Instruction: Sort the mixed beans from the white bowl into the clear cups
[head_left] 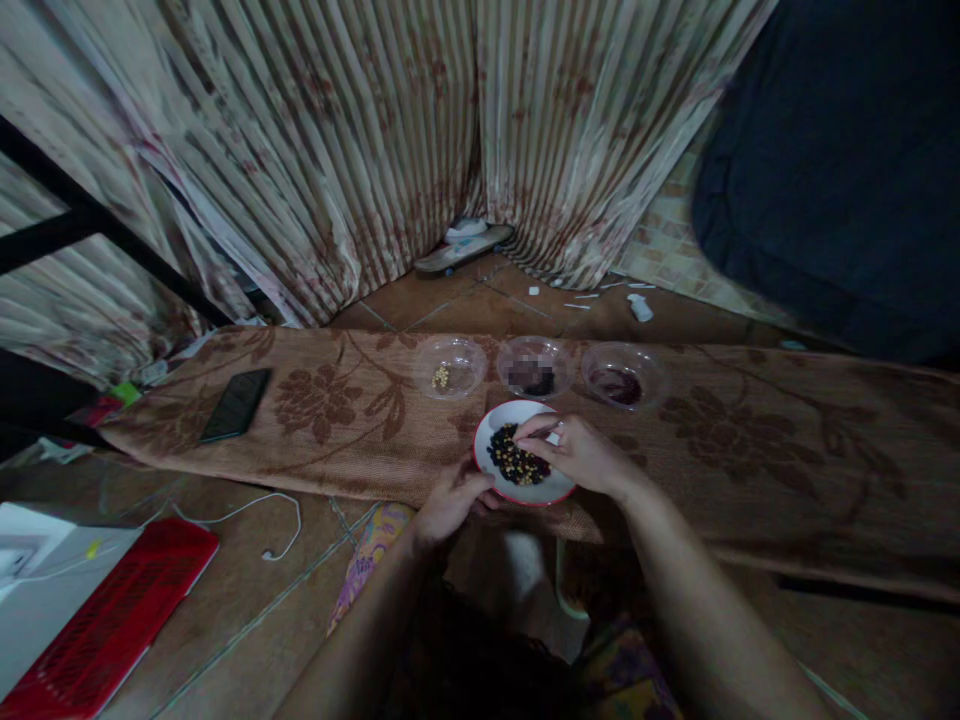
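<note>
Right hand [574, 450] at beans [510, 462] in white dish [551, 491], any held piece indistinct

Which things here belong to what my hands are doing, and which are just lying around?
Likely in use:
red-rimmed plate, held by the left hand
mixed dark and yellow grains, right hand over them
clear left bowl, with yellow grains
clear middle bowl, with blackish contents
clear right bowl, with reddish contents

Likely lying about:
phone
white cable
red perforated object
skateboard

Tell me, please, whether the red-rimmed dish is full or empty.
The dish is partly filled: dark and yellow grains cover its middle, with bare white showing around them.
</note>
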